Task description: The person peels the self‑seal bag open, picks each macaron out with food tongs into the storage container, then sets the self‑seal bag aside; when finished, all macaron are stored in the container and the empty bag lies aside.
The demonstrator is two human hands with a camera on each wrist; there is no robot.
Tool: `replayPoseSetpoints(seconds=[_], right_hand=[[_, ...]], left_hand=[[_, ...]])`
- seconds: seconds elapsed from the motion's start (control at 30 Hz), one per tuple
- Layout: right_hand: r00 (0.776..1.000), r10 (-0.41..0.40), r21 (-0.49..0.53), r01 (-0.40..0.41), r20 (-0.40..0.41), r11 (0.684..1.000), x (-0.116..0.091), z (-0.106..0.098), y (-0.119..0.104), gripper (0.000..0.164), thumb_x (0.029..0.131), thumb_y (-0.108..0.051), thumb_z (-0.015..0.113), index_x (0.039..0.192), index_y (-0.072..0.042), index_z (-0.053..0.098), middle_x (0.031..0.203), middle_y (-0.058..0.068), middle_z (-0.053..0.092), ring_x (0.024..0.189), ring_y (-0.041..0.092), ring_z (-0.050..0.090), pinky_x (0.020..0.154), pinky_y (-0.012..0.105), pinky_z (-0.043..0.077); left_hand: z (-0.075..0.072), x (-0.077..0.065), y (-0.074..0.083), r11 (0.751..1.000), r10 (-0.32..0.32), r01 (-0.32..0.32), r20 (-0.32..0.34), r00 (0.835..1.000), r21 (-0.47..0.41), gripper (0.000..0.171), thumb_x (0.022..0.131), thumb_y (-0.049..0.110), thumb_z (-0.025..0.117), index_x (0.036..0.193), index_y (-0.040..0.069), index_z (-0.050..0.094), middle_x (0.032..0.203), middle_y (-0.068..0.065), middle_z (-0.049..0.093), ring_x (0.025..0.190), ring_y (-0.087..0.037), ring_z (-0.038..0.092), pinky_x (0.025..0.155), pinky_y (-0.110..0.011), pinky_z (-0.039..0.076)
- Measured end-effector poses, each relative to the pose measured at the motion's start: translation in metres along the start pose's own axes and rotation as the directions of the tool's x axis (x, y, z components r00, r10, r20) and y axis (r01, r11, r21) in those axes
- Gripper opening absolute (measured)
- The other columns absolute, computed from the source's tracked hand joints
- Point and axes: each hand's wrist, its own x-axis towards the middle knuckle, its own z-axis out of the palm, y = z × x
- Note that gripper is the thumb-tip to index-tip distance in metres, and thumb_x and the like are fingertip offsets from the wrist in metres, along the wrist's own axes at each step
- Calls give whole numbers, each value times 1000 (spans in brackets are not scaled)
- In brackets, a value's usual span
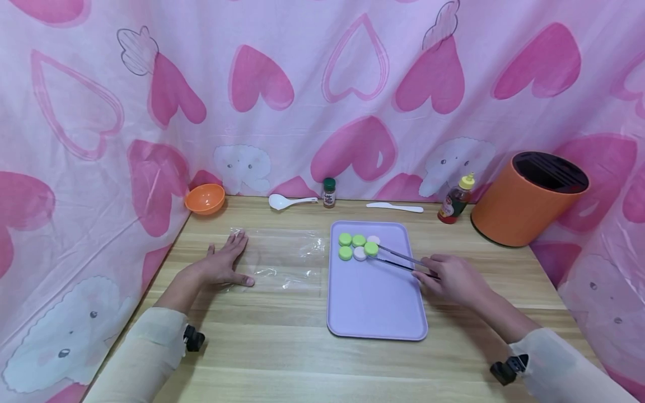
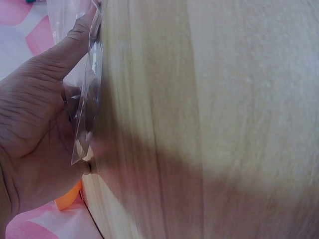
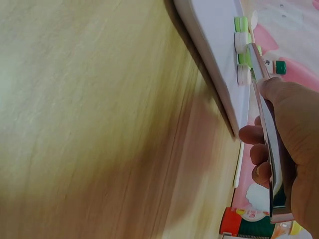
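On a lavender tray (image 1: 378, 302), several green and whitish macarons (image 1: 345, 239) lie grouped near the far left corner. My right hand (image 1: 456, 278) holds a pair of metal tongs (image 1: 403, 260), whose tips reach either side of a green macaron (image 1: 370, 249) at the group's right. In the right wrist view the tongs (image 3: 269, 129) run along the thumb, with the fingers curled underneath. To the tray's left, my left hand (image 1: 224, 266) rests on the left end of a clear plastic bag (image 1: 289, 260), fingers and thumb spread. The bag's clear edge (image 2: 87, 114) stands up beside that hand in the left wrist view.
Along the back stand an orange bowl (image 1: 205, 200), a white spoon (image 1: 289, 201), a green-capped jar (image 1: 329, 193), a white plastic knife (image 1: 395, 207), a yellow-capped sauce bottle (image 1: 455, 200) and an orange knife block (image 1: 524, 201). A pink heart-patterned curtain (image 1: 282, 134) encloses the table.
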Motion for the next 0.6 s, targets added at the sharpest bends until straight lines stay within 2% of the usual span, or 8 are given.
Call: replayPoseSetpoints(seconds=[0.17,0.43,0.6], right_hand=[[1000,23,-8,-23,18,1000,-4,-2,3,30,98,-36,86,114,-11,85,80,-9,71,67,2,56,63,30,59],[1000,2,-39,-2,10,999,-9,0,5,30,96,-39,88,112,-14,86,79,-8,73,65,2,56,65,32,61],[1000,11,-40,-11,9,999,-9,6,6,33,97,-41,87,114,-13,85,89,0,80,69,9,65,68,37,65]], left_hand=[[0,0,-1,1000,2,-2,0,1000,1,144,83,65,90,176,0,1,186,-21,-13,171,-49,-17,125,-85,-16],[-1,-1,0,1000,-4,4,10,1000,-4,144,84,65,90,176,0,1,185,-22,-13,171,-50,-17,125,-85,-17],[-2,-2,2,1000,-2,2,8,1000,-3,143,84,64,90,176,0,2,185,-22,-13,171,-50,-17,125,-85,-17]])
